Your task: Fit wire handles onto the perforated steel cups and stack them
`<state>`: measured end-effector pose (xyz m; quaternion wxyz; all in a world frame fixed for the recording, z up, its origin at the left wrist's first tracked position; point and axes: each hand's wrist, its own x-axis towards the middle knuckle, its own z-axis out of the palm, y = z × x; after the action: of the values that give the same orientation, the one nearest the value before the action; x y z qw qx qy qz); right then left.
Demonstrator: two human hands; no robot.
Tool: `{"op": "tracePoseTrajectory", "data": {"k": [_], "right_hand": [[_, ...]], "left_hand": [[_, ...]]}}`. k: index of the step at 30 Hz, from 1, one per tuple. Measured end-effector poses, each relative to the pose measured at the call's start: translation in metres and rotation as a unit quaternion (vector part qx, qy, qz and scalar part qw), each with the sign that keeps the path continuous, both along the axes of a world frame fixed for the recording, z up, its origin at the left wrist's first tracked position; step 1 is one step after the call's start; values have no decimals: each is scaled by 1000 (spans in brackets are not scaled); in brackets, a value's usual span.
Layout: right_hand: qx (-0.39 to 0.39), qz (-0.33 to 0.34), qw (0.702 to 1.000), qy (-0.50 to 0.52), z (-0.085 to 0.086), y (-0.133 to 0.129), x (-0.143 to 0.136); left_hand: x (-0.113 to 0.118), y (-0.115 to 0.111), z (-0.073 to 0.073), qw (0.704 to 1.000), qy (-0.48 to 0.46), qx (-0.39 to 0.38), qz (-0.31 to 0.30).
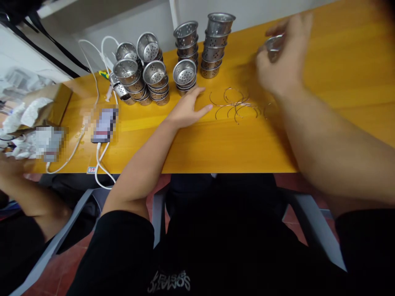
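Nearest was the person's black shirt (216, 246), with pale lettering across it, and beyond it the front edge of the yellow wooden table (228, 160). To the left, a co-worker's forearm (37, 197) reached in beside the same table. A phone (105, 125) lay on the wood with a white cable (98, 164) plugged into it.

Further in, the left hand (188, 109) was spread wide and held nothing; its fingers reached to the foot of a short stack of perforated metal cups (184, 74), though whether they touched it could not be told. Just beside its thumb lay a loose scatter of thin curved wires (236, 105), several crossing one another.

Farther to the right, the right hand (286, 61), blurred, was closed around a single perforated metal cup (274, 44), above the table.

At the back, toward the wall (197, 10), stood two taller cup stacks (212, 49), and left of them a cluster of nested cups (145, 74).

As things stood, many cups were already stacked, while the one in hand was apart from the stacks and the wires lay unattached. Whether the stacked cups were finished could not be told.
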<state>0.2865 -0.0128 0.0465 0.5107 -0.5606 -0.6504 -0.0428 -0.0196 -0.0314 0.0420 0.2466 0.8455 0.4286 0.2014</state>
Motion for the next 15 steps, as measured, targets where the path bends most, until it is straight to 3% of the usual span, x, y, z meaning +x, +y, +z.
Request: {"op": "tracePoseTrajectory", "data": {"k": [4, 9, 15], "right_hand": [[21, -86, 996, -7, -5, 11, 36], [-110, -198, 974, 26, -13, 22, 46], [-197, -200, 959, 39, -28, 34, 51]], "left_hand": [[-3, -2, 4, 999, 2, 8, 37], [-4, 0, 2, 997, -3, 21, 77], [-6, 1, -1, 998, -29, 28, 47]]}}
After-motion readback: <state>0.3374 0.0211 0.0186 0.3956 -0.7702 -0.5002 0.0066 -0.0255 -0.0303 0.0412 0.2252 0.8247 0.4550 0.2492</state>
